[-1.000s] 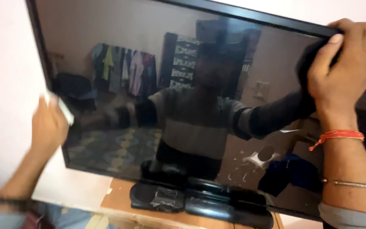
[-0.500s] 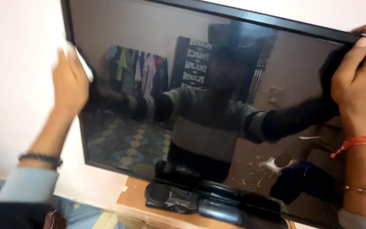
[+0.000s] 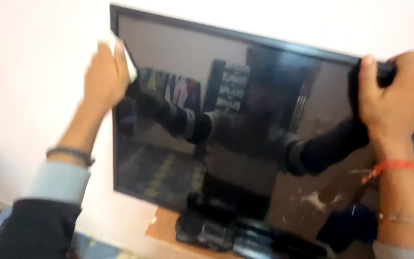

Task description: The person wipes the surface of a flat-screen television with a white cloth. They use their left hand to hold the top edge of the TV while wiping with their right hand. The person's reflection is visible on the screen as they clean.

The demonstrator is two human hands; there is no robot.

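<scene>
The left hand (image 3: pixel 104 76) is pressing a small white folded cloth (image 3: pixel 125 60) against the upper left corner of the black flat-panel television screen (image 3: pixel 245 144), while the right hand (image 3: pixel 398 103) is clamping the top right edge (thumb on the glass). Pushing hard could be tipping the set off its black plastic stand (image 3: pixel 216 232). Since half a second ago the cloth hand is sitting slightly higher on the screen.

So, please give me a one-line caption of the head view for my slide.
Left hand presses a white cloth on the television screen; right hand grips its top edge.
</scene>
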